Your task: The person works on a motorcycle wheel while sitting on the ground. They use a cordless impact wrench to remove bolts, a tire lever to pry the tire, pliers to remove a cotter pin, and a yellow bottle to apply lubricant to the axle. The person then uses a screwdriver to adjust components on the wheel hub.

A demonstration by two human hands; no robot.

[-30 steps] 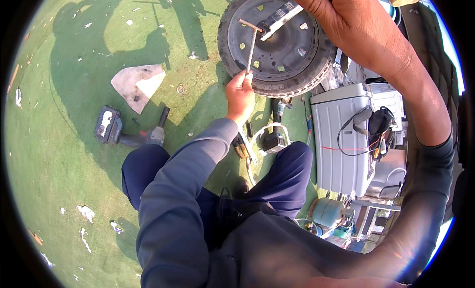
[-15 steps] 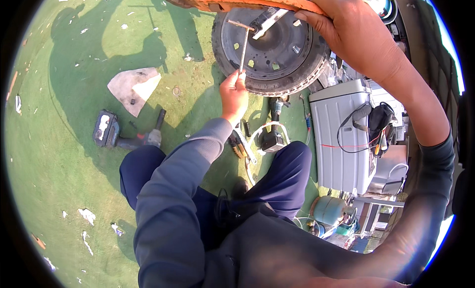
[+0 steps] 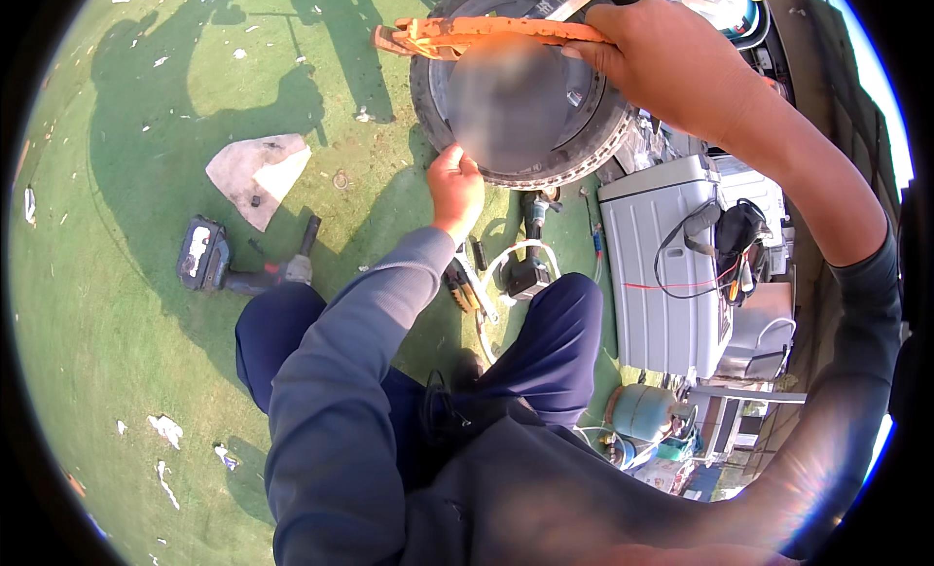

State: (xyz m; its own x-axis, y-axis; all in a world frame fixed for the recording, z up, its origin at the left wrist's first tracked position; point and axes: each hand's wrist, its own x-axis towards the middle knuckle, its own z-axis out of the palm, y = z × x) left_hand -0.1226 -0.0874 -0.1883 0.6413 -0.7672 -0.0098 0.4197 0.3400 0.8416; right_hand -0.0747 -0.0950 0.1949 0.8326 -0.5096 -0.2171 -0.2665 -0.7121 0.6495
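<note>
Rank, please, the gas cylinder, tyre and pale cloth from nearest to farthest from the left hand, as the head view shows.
From the left hand:
1. Tyre, just ahead and to its right.
2. Pale cloth, off to its left.
3. Gas cylinder, at the lower right.

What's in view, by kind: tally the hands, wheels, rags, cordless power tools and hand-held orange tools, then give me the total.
Hands: 2 (left hand, right hand)
Wheels: 1 (wheel)
Rags: 1 (pale rag)
Cordless power tools: 2 (left tool, middle tool)
Hand-held orange tools: 1 (orange tool)
Total: 7
</note>
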